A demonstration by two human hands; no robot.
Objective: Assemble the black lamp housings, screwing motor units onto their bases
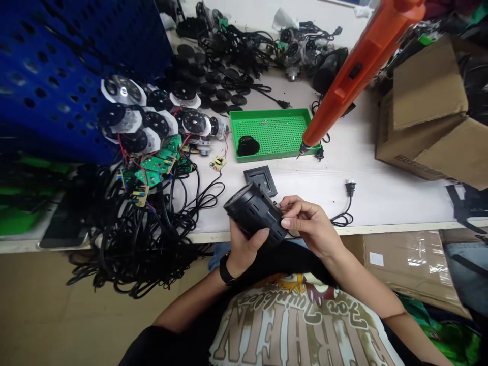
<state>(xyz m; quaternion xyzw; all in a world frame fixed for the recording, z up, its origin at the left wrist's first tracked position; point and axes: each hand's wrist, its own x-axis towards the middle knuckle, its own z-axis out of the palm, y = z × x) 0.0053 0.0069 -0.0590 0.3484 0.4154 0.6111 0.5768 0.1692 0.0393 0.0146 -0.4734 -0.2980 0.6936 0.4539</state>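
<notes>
A black cylindrical lamp housing with vent slots is held up above the bench edge. My left hand cradles it from below, and a black band circles that wrist. My right hand grips its far end with the fingertips. Just beyond the housing, a dark square plate lies on the white workbench. A black power plug with its cord lies to the right of my right hand. The housing's inside is hidden from this angle.
An orange electric screwdriver hangs above a green perforated tray of small screws. Green circuit boards and tangled black cables lie left. Round black parts sit behind, a blue perforated panel stands left, and a cardboard box stands right.
</notes>
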